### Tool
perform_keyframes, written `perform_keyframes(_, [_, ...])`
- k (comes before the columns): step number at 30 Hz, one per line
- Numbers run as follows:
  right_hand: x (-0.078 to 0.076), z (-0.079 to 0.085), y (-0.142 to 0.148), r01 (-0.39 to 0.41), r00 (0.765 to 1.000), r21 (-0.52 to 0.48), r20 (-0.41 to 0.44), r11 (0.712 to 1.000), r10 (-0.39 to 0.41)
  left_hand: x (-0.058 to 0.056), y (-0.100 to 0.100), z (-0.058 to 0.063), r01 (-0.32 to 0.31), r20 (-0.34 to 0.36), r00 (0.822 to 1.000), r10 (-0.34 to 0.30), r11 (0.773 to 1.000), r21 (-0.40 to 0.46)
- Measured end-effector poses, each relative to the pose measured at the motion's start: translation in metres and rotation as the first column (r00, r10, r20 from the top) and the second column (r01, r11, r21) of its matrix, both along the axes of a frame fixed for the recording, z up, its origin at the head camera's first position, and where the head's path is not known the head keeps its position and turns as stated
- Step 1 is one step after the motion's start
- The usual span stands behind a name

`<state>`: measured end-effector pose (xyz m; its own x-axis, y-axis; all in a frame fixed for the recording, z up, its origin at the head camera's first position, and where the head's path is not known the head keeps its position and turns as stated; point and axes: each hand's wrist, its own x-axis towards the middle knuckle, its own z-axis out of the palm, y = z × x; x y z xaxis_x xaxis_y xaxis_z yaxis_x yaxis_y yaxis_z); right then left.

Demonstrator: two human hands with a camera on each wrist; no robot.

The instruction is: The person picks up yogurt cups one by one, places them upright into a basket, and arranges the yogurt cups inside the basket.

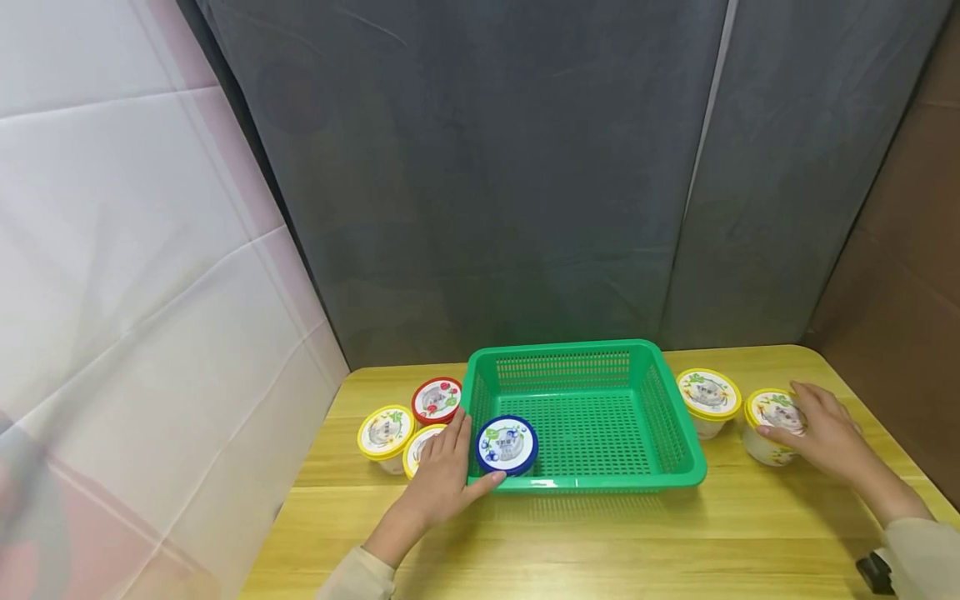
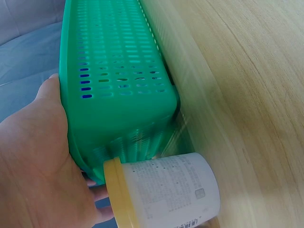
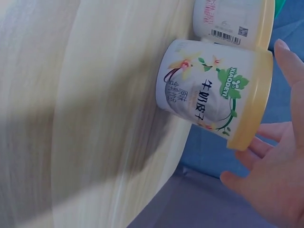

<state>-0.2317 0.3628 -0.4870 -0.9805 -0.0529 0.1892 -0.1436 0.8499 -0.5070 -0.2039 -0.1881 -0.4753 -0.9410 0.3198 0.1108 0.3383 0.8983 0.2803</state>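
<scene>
My left hand (image 1: 441, 477) rests on the near left corner of a green plastic basket (image 1: 675, 450), fingers straight along its left rim and thumb along the front one. Inside the basket, by that corner, sits a tub with a blue lid (image 1: 507, 445). Under the left fingers a yellow-lidded tub (image 2: 164, 192) stands outside the basket, partly hidden. At the right, my right hand (image 1: 828, 429) is spread over the lid of another yellow-lidded tub (image 1: 768, 446), thumb and fingers on different sides. In the right wrist view this tub (image 3: 204, 90) stands upright on the table.
Left of the basket are another yellow-lidded tub (image 1: 386, 432) and a red-lidded tub (image 1: 437, 400). A further yellow-lidded tub (image 1: 708, 395) stands between the basket and the right-hand tub. The wooden table (image 1: 570, 550) meets a dark curtain (image 1: 480, 183) behind.
</scene>
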Motion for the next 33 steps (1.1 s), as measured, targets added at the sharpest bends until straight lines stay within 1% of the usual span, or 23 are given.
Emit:
perform_keyframes(3, [0.0009,-0.0005,0.0010,0.001,1.000,0.006,0.017,1.000,-0.001,0.0009,-0.0001,0.0000,-0.007,0.011,1.000,0.007,1.000,-0.002])
perform_keyframes(19, [0.0004,-0.0077,0.0068,-0.001,0.998,0.033,0.061,0.999,-0.001,0.0008,-0.0009,-0.0020,-0.002,-0.003,1.000,0.002,1.000,0.008])
perform_keyframes(23, [0.0004,-0.0085,0.0070,0.002,0.997,0.037,0.077,0.999,-0.004,0.0007,-0.0007,-0.0019,0.000,0.005,1.000,0.000,1.000,0.010])
perform_keyframes(33, [0.0000,-0.0076,0.0063,0.010,0.994,0.034,0.104,0.999,-0.013,0.0001,0.0004,-0.0017,0.006,-0.028,1.000,-0.006,1.000,0.017])
